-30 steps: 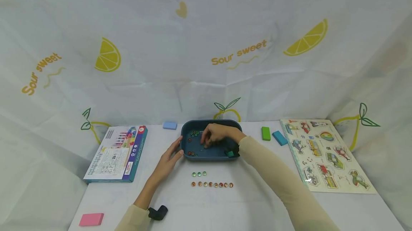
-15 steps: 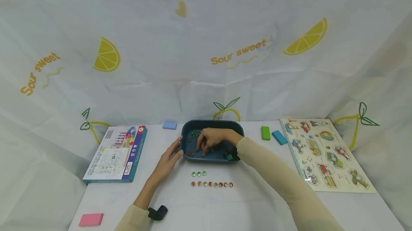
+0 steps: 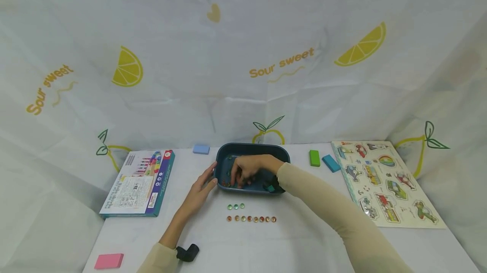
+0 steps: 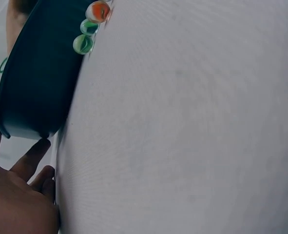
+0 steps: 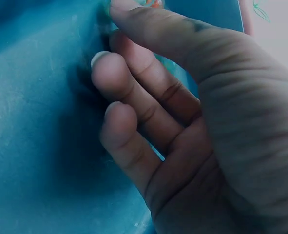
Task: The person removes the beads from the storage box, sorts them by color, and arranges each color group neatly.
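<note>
Your table (image 3: 304, 239) carries, at its far middle, the dark blue tray (image 3: 279, 151), whose long axis runs left to right across your view. Both hands meet at the tray's near-left corner, so everything turns on that end.

Your right hand (image 3: 249, 167) is the nearer one to the marbles: it reaches over the near rim from the right and dips down into the tray's left half. Its fingers (image 5: 129, 92) are curled, tips against the tray floor, and an orange and green marble shows just past the forefinger at the top of the right wrist view. You cannot tell from these views whether a marble is pinched between the fingertips or only touched.

Your left hand (image 3: 198, 190) stays outside, lying on the table with its fingers straight and resting against the tray's left end wall (image 4: 31, 87), well placed to brace it.

The loose marbles (image 3: 225, 184) in the tray sit mostly toward the left end, right under the right hand. On the table just in front of the tray lie two rows parallel to its long side: a long row of orange marbles (image 3: 252, 219), and between that row and the tray a short row of three green marbles (image 3: 236, 206). Both rows lie toward you from the right hand, with the green row closer to it
</note>
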Demonstrator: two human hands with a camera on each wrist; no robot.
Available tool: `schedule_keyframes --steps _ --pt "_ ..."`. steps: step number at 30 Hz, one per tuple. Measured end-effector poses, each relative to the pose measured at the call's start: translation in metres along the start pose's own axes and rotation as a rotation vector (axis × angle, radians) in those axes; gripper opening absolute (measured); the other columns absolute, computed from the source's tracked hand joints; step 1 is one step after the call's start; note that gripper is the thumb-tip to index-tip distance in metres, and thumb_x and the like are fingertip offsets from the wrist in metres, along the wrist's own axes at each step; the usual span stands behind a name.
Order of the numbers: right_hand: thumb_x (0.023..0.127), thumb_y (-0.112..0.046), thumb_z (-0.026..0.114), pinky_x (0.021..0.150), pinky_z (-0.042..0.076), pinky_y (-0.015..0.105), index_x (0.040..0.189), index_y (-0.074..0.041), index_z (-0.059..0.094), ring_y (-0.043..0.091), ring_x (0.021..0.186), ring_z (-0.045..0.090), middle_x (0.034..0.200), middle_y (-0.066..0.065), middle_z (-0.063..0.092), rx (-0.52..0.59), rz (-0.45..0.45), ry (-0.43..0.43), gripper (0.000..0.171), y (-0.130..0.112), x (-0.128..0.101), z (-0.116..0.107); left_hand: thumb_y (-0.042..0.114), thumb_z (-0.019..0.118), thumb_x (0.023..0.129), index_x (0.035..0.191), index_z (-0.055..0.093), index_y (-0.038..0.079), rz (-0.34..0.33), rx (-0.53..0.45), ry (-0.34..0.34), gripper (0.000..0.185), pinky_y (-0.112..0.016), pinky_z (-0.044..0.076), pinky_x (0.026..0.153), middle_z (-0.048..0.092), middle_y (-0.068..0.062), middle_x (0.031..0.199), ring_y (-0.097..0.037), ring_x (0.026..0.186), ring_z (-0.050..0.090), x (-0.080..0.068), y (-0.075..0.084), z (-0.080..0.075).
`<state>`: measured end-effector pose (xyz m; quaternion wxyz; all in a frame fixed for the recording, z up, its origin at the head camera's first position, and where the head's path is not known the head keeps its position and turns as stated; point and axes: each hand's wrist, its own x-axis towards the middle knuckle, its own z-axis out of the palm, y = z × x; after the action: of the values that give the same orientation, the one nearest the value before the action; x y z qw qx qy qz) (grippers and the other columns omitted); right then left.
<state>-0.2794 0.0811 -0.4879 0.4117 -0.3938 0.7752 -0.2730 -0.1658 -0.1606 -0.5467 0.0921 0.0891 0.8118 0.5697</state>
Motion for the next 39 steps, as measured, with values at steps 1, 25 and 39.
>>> schedule_keyframes --steps 1,25,39 --pt "0.093 0.006 0.072 0.052 0.052 0.020 0.103 -0.010 0.083 0.006 0.056 0.063 0.081 0.000 0.079 -0.010 0.004 0.001 0.022 0.000 0.000 0.000 0.041 0.054 0.111 0.165 0.034 0.040 0.000 -0.003 -0.002 0.057 -0.063 0.025 0.132 0.029 -0.002 0.177 -0.038 0.163 0.029 0.000 0.000 0.000" --pt "0.090 0.011 0.068 0.061 0.055 0.020 0.096 -0.012 0.081 0.007 0.066 0.062 0.083 -0.003 0.073 -0.103 0.016 0.011 0.027 -0.003 -0.004 0.003 0.041 0.053 0.111 0.165 0.034 0.040 0.016 0.010 0.000 0.057 -0.064 0.025 0.132 0.029 -0.002 0.177 -0.038 0.163 0.031 0.000 -0.004 0.002" --pt "0.098 -0.018 0.076 0.058 0.052 0.024 0.103 -0.011 0.077 0.009 0.064 0.059 0.084 0.005 0.074 0.029 -0.111 0.185 0.008 0.010 -0.057 -0.007 0.041 0.052 0.112 0.165 0.034 0.040 0.013 0.014 0.012 0.056 -0.063 0.021 0.133 0.030 -0.001 0.176 -0.037 0.163 0.030 0.001 -0.002 0.002"
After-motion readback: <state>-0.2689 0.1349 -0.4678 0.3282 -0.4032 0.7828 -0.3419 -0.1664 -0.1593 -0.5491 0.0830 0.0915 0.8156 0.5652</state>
